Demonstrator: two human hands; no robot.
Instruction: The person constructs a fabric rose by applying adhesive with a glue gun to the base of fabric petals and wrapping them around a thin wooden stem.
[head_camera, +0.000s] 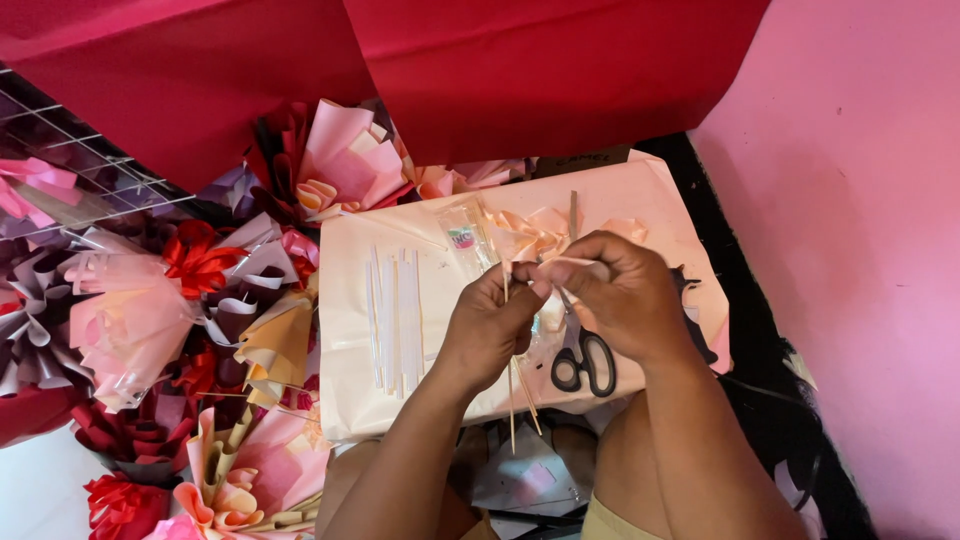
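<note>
- Left hand, at frame centre, pinches thin wooden sticks upright in a narrow grip.
- Right hand curls over, its grip closed on the peach ribbon above black scissors.

Scissors lie on the board, right of the sticks.

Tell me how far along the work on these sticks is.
Done: finished paper bouquets lie piled at the left. In hand: the left hand and right hand pinch thin wooden sticks against a peach ribbon bow. Left: white strips lie unused on the paper sheet; scissors rest beside them.
</note>
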